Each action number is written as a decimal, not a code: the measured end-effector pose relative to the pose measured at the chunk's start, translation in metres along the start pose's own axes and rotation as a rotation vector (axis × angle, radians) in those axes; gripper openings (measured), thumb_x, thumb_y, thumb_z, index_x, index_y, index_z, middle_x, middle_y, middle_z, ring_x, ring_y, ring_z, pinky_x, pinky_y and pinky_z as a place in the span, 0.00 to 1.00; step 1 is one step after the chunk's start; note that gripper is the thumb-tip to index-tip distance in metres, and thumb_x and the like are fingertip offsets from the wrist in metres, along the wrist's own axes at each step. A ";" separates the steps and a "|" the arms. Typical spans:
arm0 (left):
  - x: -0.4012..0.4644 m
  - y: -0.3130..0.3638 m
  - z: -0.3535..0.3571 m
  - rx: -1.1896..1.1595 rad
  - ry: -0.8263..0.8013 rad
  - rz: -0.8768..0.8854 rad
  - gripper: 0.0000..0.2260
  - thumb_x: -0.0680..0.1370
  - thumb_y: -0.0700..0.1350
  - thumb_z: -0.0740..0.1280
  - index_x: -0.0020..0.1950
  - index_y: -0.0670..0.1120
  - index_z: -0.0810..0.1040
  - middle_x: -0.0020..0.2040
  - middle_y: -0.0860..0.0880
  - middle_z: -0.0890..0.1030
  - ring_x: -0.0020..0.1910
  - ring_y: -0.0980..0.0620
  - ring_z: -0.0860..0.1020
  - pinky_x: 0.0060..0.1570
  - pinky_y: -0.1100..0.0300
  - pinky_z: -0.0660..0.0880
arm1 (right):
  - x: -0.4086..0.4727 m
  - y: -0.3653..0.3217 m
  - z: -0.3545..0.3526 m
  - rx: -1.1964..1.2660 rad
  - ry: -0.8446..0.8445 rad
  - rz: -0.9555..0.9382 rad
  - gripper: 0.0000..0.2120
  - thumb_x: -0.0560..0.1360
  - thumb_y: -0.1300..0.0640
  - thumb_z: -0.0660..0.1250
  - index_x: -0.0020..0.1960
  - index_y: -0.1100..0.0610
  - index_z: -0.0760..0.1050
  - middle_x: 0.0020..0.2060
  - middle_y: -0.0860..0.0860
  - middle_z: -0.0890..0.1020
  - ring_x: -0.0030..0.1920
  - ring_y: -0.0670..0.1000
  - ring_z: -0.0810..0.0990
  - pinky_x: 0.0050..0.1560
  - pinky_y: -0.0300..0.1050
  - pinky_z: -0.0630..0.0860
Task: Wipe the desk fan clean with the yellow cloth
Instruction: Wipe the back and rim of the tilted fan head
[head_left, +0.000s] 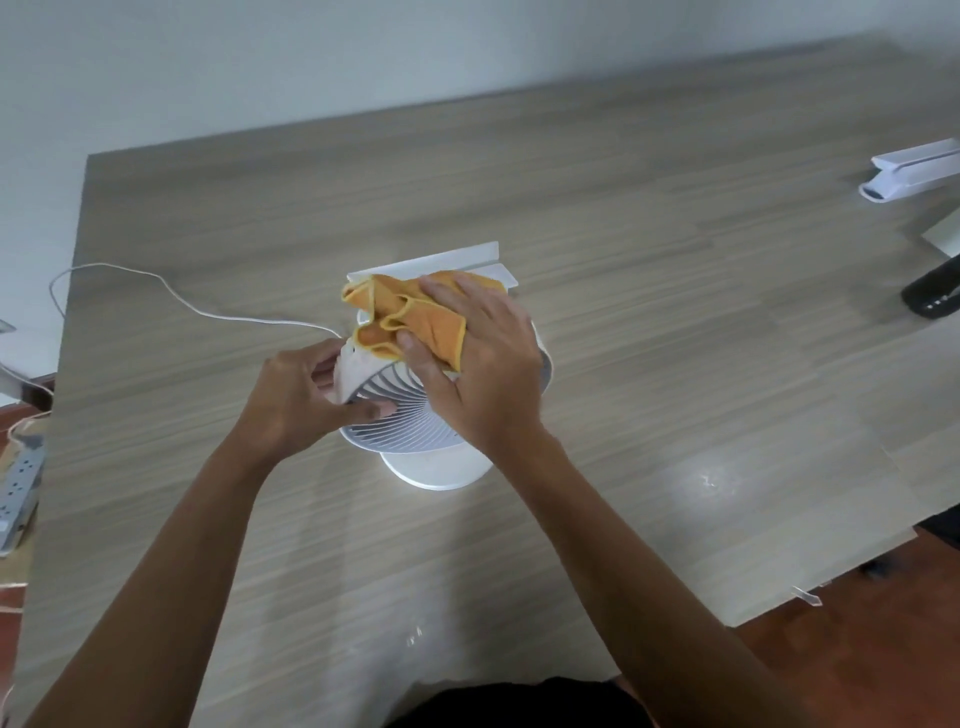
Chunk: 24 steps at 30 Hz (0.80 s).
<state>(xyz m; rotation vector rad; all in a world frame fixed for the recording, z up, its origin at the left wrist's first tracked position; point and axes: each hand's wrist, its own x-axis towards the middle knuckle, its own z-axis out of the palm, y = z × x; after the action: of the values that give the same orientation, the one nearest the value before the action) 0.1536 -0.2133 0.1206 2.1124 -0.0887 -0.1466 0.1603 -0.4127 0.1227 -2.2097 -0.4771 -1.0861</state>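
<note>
On desk fan: yellow cloth.

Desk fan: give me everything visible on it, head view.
The desk fan is small, white and plastic-looking, with a round head, a grille of thin curved radial slats and a round flat base resting on the wooden table. The grille faces the wearer and tilts upward. A white cable runs off left from behind it. The left hand grips the head's left rim, thumb on the grille. The right hand presses the bunched yellow cloth onto the top of the head.
</note>
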 end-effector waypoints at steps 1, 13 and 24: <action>0.001 0.000 0.001 0.003 -0.006 -0.002 0.32 0.57 0.45 0.84 0.59 0.45 0.81 0.51 0.50 0.86 0.49 0.58 0.84 0.51 0.68 0.78 | -0.005 0.003 -0.001 0.006 0.055 0.066 0.17 0.77 0.48 0.66 0.56 0.59 0.83 0.56 0.51 0.84 0.60 0.55 0.81 0.63 0.53 0.72; -0.001 0.004 -0.001 0.014 0.024 -0.018 0.28 0.59 0.43 0.83 0.57 0.50 0.80 0.42 0.69 0.83 0.46 0.67 0.82 0.46 0.75 0.76 | -0.063 0.037 0.006 0.772 0.246 1.574 0.21 0.82 0.46 0.53 0.40 0.51 0.78 0.32 0.46 0.81 0.35 0.49 0.79 0.39 0.45 0.75; -0.002 0.005 -0.002 0.012 0.043 0.003 0.29 0.58 0.42 0.84 0.57 0.48 0.81 0.47 0.62 0.85 0.47 0.63 0.83 0.45 0.74 0.77 | 0.012 -0.005 -0.003 0.002 -0.177 0.368 0.21 0.79 0.47 0.56 0.63 0.57 0.79 0.63 0.50 0.80 0.66 0.55 0.75 0.67 0.54 0.68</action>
<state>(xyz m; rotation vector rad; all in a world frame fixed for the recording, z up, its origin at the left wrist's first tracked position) 0.1522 -0.2140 0.1261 2.1259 -0.0680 -0.0992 0.1628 -0.4101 0.1358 -2.2857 -0.1337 -0.7001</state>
